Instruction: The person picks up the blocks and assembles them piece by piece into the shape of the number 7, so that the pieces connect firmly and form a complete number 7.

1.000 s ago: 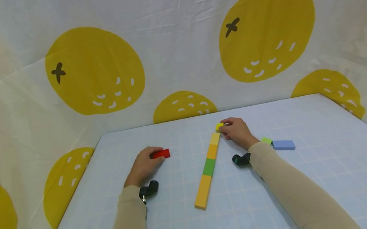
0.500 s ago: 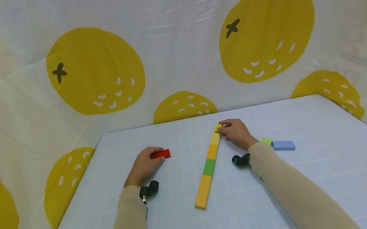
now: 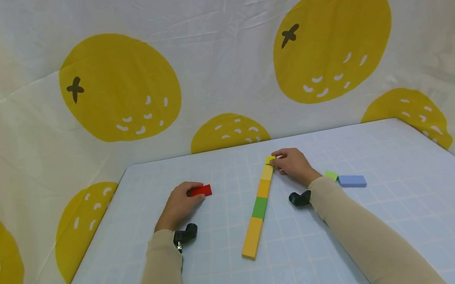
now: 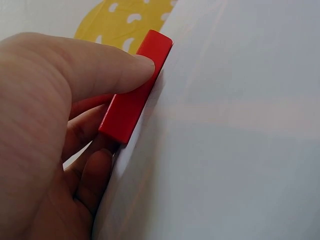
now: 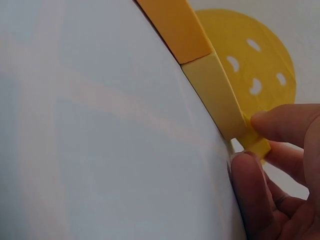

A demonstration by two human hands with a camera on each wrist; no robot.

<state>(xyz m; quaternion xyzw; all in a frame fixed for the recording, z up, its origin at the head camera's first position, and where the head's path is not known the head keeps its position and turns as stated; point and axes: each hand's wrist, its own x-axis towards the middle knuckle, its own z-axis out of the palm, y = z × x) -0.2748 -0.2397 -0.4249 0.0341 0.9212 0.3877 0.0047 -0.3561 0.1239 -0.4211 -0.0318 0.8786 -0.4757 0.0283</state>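
My left hand (image 3: 177, 206) grips a red block (image 3: 205, 190) at the left; in the left wrist view the thumb lies across the red block (image 4: 131, 102). With thumb and fingers my right hand (image 3: 296, 165) pinches a small yellow block (image 3: 270, 160) at the far end of a slanting row. That row runs from a pale yellow block (image 3: 266, 172) through an orange block (image 3: 263, 188) and a green block (image 3: 259, 208) to a longer orange block (image 3: 252, 239) nearest me. In the right wrist view the yellow block (image 5: 257, 146) is beside the pale yellow block's end (image 5: 215, 95).
Right of the row, partly behind my right sleeve (image 3: 366, 229), lies a light green block (image 3: 330, 175), close to a blue block (image 3: 352, 181). The pale blue table (image 3: 288, 264) meets a white curtain (image 3: 225, 64) with yellow fruit shapes at its back edge.
The small yellow block in my right hand has shifted slightly left and toward me, closer to the pale yellow block. My left hand keeps its hold on the red block.
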